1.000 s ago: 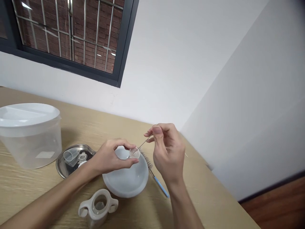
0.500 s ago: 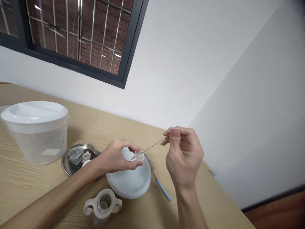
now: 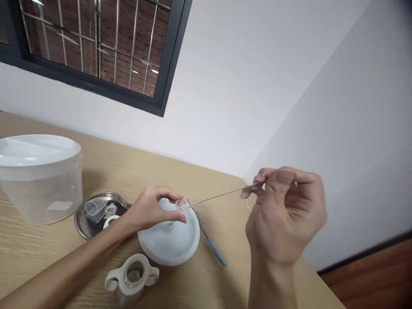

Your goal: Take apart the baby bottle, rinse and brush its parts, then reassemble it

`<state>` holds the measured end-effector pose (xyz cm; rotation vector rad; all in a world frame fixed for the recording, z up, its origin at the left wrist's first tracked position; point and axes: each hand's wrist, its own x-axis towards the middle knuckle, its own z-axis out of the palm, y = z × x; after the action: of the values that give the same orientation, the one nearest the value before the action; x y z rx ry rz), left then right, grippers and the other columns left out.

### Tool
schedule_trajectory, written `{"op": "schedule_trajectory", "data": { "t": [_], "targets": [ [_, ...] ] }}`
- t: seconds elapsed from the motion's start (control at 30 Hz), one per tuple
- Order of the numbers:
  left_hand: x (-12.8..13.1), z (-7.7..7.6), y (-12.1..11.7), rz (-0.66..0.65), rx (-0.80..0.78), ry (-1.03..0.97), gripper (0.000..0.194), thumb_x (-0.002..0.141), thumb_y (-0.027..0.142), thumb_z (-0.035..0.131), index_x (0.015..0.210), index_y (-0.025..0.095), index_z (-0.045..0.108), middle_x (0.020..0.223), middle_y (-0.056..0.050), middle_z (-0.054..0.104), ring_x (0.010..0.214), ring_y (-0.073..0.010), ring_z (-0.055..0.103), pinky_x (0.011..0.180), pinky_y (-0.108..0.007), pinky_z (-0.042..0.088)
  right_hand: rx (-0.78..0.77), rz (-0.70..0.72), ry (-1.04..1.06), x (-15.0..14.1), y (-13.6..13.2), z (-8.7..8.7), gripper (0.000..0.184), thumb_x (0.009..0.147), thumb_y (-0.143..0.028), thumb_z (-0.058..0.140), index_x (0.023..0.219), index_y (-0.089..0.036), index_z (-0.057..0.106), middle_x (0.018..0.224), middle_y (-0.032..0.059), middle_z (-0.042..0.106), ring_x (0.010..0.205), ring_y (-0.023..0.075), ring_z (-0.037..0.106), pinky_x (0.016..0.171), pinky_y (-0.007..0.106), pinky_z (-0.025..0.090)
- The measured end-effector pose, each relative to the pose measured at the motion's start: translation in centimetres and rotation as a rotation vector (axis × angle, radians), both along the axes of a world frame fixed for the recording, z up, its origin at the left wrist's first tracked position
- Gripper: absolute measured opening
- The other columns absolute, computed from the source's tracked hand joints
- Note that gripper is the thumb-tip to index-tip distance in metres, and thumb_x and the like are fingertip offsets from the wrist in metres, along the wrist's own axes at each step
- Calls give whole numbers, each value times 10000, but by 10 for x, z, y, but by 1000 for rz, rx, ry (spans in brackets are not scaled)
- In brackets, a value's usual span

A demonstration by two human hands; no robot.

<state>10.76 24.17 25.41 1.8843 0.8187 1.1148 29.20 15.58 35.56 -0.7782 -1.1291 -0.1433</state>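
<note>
Nearest the person, below the left fingers, a white two-handled cup stands with its mouth up. To the right of those fingers, the right hand is raised, its thumb and forefinger pinched together on the end of a thin rod. The rod slants down to the left hand, whose thumb and forefinger are clamped on the rim of a small clear cap. The rod's far end meets the cap's right edge; how far it goes in cannot be told.

Directly under the left fingertips sits a pale bowl, and just right of it a brush lies with its blue handle towards the person. Left of the left fingers, partly behind the wrist, a steel tray bears a clear beaker, a clear disc and a white ring. Farther left stands a lidded tub on the wooden table. Beyond the fingers rise a white wall and a barred window.
</note>
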Motion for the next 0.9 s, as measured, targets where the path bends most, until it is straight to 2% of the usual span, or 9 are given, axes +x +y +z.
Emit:
{"op": "schedule_trajectory", "data": {
  "t": [0.27, 0.43, 0.53, 0.7, 0.9],
  "targets": [
    [-1, 5, -9, 9, 16, -18, 427, 558, 417, 949, 925, 241, 821, 913, -27, 799, 888, -216, 720, 825, -292, 539, -47, 20, -66, -10, 6, -10, 164, 1003, -279, 587, 861, -202, 562, 765, -30, 578, 618, 94, 567, 488, 261, 496],
    [1, 9, -13, -16, -102, -160, 401, 520, 360, 969, 871, 233, 823, 957, -38, 809, 954, -238, 728, 887, -316, 559, -141, 72, -196, -17, 5, -18, 132, 1009, -245, 568, 880, -218, 577, 797, -41, 605, 594, 70, 567, 542, 239, 499],
    [3, 9, -12, -28, -172, -260, 379, 511, 307, 975, 853, 238, 825, 939, -30, 812, 962, -233, 727, 901, -319, 569, -231, 112, -249, -23, 10, -25, 141, 1011, -255, 557, 875, -228, 584, 836, -33, 600, 661, 83, 577, 591, 238, 506],
    [4, 11, -7, -72, -159, -395, 356, 526, 169, 956, 854, 236, 834, 888, -24, 819, 915, -210, 731, 872, -298, 581, -362, 202, -297, -31, 30, -41, 163, 1012, -305, 540, 886, -227, 607, 908, 10, 614, 859, 136, 614, 723, 272, 549],
    [-1, 22, -8, -135, -214, -539, 369, 528, 68, 932, 850, 209, 822, 867, -22, 815, 868, -181, 732, 829, -267, 584, -473, 366, -342, -38, 38, -51, 188, 998, -330, 558, 884, -209, 646, 923, 35, 648, 851, 144, 658, 734, 275, 570]
  ]
}}
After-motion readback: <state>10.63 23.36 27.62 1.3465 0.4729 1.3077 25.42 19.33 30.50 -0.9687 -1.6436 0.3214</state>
